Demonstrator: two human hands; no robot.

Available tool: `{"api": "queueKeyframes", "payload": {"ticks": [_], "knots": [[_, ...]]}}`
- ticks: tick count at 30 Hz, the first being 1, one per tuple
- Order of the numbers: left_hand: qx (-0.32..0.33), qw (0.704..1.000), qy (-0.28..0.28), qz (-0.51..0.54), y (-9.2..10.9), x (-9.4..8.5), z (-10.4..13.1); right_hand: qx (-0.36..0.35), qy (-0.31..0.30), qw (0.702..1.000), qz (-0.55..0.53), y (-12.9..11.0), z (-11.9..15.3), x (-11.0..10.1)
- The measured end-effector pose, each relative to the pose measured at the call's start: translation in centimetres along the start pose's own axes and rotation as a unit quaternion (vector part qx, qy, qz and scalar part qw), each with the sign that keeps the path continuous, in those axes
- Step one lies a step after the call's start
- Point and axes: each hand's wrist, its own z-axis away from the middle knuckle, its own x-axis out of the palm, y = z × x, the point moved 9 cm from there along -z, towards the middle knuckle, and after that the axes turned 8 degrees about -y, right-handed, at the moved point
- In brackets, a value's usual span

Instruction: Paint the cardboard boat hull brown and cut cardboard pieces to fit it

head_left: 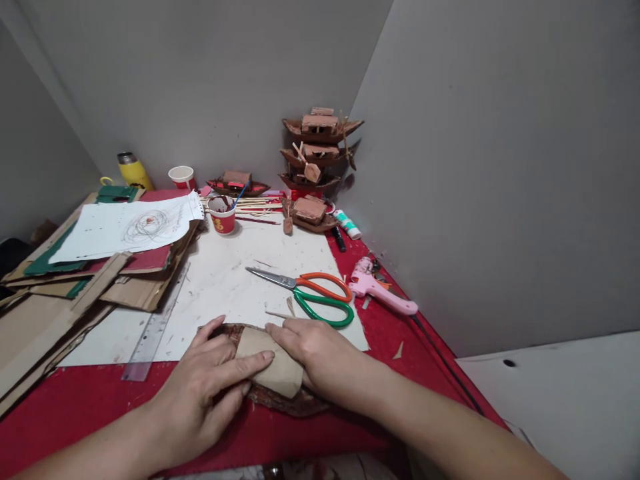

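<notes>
A brown-painted model boat hull (280,403) lies near the table's front edge, and a bent piece of tan cardboard (277,375) sits across its middle. My left hand (210,383) is closed around the hull's left part, with one finger pressed on the cardboard. Against the cardboard's right side, my right hand (320,353) is closed, fingers curled over its far edge; some fingertips are hidden. Just beyond my right hand lie scissors (295,283) with orange and green handles.
Cardboard sheets (135,290) and a clear ruler (155,333) lie left. A paint cup (222,217) stands behind, near several finished model boats (320,153). A pink glue gun (380,290) with its black cord rests right, beside the grey partition (500,167).
</notes>
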Motion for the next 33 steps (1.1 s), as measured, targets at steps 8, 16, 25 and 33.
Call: {"api": "queueKeyframes", "payload": {"ticks": [8,16,25,33], "knots": [[-0.034,0.999,0.042,0.002,-0.5,-0.2,-0.6,0.003,-0.001,1.000,0.003,-0.1,0.1,0.0],[-0.038,0.998,0.052,-0.018,-0.6,0.0,-1.0,0.019,0.013,0.999,-0.035,0.8,0.2,0.4],[-0.054,0.997,0.049,-0.015,-0.9,0.0,-1.0,-0.032,-0.038,0.980,-0.193,0.6,1.8,-1.9],[-0.041,0.998,0.039,-0.026,-0.7,0.0,-1.4,0.024,-0.019,0.987,-0.158,0.7,1.0,-1.2]]}}
